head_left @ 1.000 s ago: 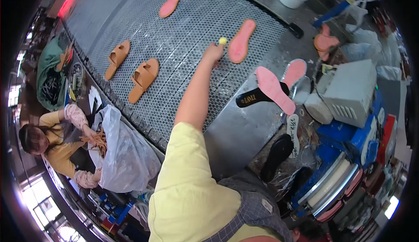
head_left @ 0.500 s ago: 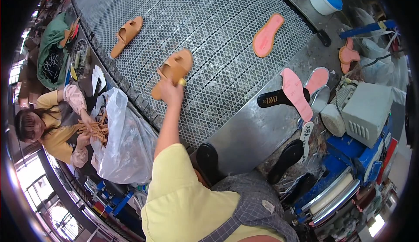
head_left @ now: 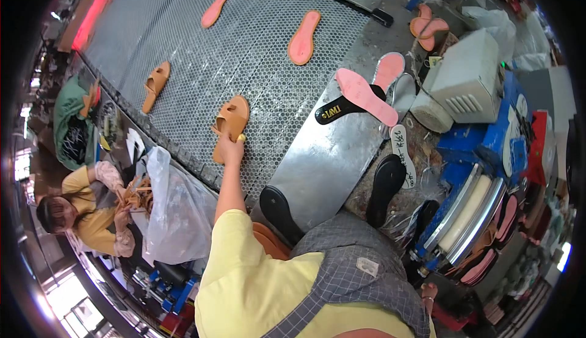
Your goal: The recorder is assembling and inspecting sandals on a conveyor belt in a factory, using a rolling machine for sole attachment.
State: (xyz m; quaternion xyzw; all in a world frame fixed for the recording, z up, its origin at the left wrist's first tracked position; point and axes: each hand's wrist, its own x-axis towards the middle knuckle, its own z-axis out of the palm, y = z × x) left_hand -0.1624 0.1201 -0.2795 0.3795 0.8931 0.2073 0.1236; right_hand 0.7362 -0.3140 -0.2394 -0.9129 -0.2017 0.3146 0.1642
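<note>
My left hand (head_left: 231, 150) is closed around the heel end of a tan slide sandal (head_left: 237, 113), which points away from me over the metal mesh conveyor (head_left: 183, 88). Something yellow covers one fingertip. Farther left on the mesh lies another tan sandal (head_left: 156, 85). Two pink insoles with tan edges, one near the middle (head_left: 303, 40) and one farther back (head_left: 217, 8), rest there too. Down by my right side hangs my right hand (head_left: 429, 290), small and partly hidden, so its fingers are hard to read.
Pink insoles (head_left: 365, 96) and a black insole (head_left: 336, 111) overlap on the metal ledge. Black sole-shaped pieces (head_left: 278, 208) lie nearer me. A blue roller machine (head_left: 470, 213) stands right. At left, a person (head_left: 91, 210) handles tan strips beside a clear plastic bag (head_left: 177, 216).
The view has shifted, bringing my right hand in at the lower right. My left hand still grips the sandal, which now points more straight ahead.
</note>
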